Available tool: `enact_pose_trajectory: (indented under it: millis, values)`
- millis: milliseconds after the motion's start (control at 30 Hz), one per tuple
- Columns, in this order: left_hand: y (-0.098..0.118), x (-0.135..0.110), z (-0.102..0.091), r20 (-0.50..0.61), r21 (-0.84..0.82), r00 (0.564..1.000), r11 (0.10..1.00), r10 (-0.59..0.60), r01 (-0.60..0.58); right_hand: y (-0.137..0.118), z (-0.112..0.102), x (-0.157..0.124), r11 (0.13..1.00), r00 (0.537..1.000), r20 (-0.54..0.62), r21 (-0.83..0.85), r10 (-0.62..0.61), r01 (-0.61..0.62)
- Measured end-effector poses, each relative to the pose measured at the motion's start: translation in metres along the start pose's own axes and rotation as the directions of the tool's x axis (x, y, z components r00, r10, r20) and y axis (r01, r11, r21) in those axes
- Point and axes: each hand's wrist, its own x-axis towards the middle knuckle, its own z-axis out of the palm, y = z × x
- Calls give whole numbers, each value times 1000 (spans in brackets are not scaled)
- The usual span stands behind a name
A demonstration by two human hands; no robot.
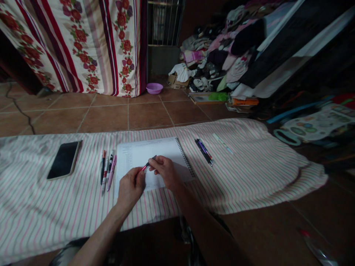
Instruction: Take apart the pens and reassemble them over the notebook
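Between my two hands is a red and black pen (145, 166), held at a slant above an open spiral notebook (155, 147). My left hand (131, 184) is closed around its red end. At the dark end, my right hand (164, 169) pinches with thumb and fingers. Rows of small print or writing run down the notebook's left side, too fine to read. Several pens (111, 172) lie together just left of the notebook. To its right rest a few dark and purple pens (204, 151), with a pale pen (223, 143) beyond them.
A phone (63, 160) with a dark screen lies at the left on the striped cloth (249, 166). Past the cloth are a tiled floor (108, 112), a purple basin (154, 88), a floral curtain (83, 48) and a heap of clothes (219, 55).
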Motion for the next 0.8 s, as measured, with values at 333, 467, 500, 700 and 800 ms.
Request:
enact_pose_trajectory:
  millis: [333, 467, 500, 700, 800]
  values:
    - [1, 0, -2, 30, -6, 999, 1000, -21, 22, -2, -5, 3, 997, 998, -28, 59, -55, 56]
    - [3, 0, -2, 32, -12, 999, 999, -29, 30, -2, -6, 3, 997, 998, -20, 55, -55, 56]
    - [3, 0, -2, 31, -13, 999, 999, -29, 29, -2, -6, 3, 997, 998, -25, 49, -53, 54]
    - [3, 0, -2, 21, -33, 999, 999, -37, 37, -1, -7, 4, 998, 998, -14, 14, -68, 69]
    - [3, -1, -1, 34, -53, 998, 997, -58, 59, 0, -7, 5, 998, 998, -13, 13, -68, 68]
